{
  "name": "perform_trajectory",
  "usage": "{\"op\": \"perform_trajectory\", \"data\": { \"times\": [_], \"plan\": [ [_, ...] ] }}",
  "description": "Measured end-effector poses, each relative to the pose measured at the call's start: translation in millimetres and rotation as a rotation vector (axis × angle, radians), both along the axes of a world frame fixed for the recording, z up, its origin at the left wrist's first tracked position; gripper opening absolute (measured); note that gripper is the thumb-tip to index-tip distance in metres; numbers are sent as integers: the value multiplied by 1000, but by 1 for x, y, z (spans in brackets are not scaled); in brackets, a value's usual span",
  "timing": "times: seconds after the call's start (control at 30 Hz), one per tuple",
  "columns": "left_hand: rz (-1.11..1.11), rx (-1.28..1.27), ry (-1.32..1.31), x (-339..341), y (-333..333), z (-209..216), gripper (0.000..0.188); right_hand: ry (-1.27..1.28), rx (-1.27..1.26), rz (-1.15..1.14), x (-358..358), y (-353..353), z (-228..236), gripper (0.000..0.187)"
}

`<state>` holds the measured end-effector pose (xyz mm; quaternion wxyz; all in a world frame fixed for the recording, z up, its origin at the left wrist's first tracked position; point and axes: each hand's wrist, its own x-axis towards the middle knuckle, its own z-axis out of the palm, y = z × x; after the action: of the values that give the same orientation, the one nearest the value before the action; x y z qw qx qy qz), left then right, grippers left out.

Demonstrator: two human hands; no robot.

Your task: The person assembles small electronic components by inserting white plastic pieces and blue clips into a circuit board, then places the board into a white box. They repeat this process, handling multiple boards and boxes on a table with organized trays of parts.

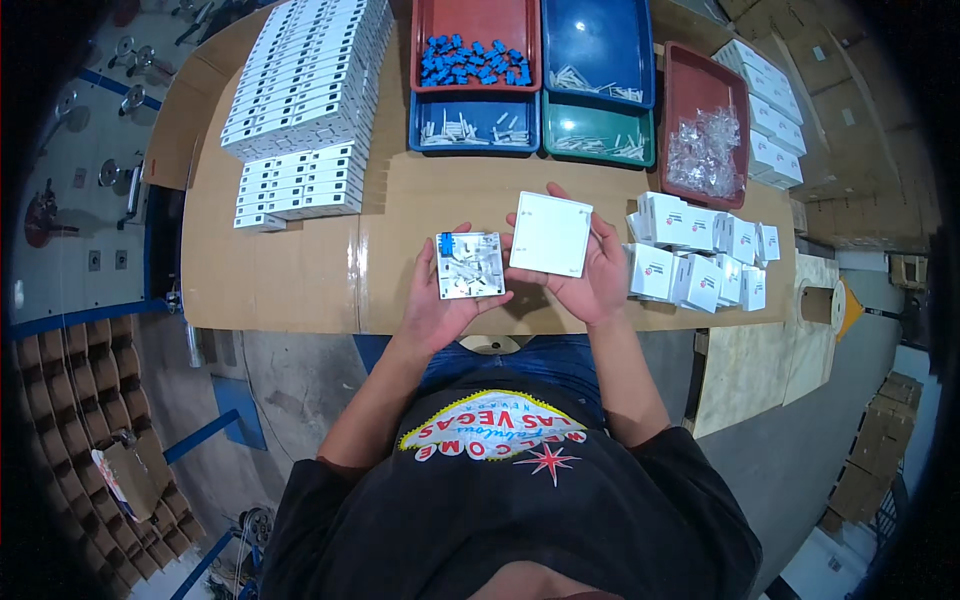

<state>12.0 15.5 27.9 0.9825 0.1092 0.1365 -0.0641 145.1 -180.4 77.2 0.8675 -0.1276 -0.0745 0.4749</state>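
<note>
1. holding the case [471,270] in the left hand [437,318], with fingers curled around the left side and the thumb along the near edge.
2. gripping the white panel [549,235] in the right hand [597,292], from its right side, with fingers reaching underneath.
3. keeping case and panel side by side, close together, above the near part of the cardboard [400,215].
4. showing, inside the case, a blue piece [446,243] at the far left corner, plus white and shiny bits too small to sort out.
5. straight ahead, beyond both hands: blue clips [475,64] in the red bin [478,20], and white pins [598,88] in the upper blue bin [598,40].
6. nearer, just below those: white pieces in the lower blue bin [480,150] and the green bin [600,162].
7. over to the right: clear bags [705,155] in the maroon bin [690,85], with small boxes [662,220] clustered nearer.
8. away to the left: tall white stacks [305,90] on the cardboard.
</note>
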Motion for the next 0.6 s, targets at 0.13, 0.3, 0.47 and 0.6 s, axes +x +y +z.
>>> {"op": "perform_trajectory", "data": {
  "times": [0.13,0.3,0.47,0.6],
  "plan": [
    [15,77,-3,5,-2,7,57,-563,-448,-82,-4,5,21,68],
    [70,187,124,8,-7,16,59,-1619,-849,-258,-16,26,45,92],
    [110,221,95,9,-17,26,60,-1769,-848,-264,-22,38,29,89],
    [123,244,78,7,-21,24,59,-1763,-871,-258,-26,39,24,85]
  ]
}}
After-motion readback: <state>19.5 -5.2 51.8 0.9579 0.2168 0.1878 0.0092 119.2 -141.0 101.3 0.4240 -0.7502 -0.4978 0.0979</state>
